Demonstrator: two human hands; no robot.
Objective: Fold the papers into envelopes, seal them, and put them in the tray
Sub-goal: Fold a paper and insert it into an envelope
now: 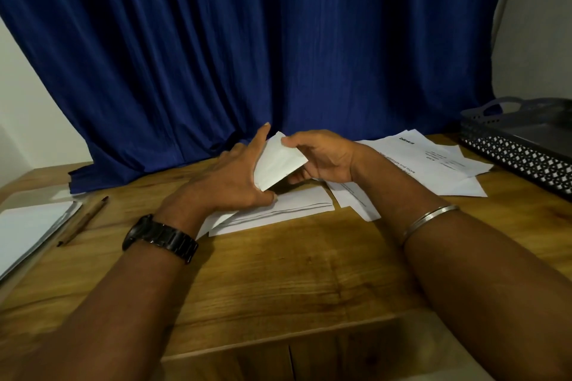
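A folded white paper (275, 164) is held up over the wooden table (278, 272), tilted on edge. My right hand (322, 158) pinches its upper right corner between thumb and fingers. My left hand (235, 176) lies against its left side with the fingers mostly straight, the thumb at the paper's lower corner. Under the hands lie flat white envelopes (278, 210). Several printed sheets (433, 164) are spread to the right. The dark mesh tray (520, 145) stands at the far right edge.
A blue curtain (247, 56) hangs behind the table. At the left edge lie a white pad (28, 229) and a brown pencil (83, 221). A black watch is on my left wrist, a metal bangle on my right.
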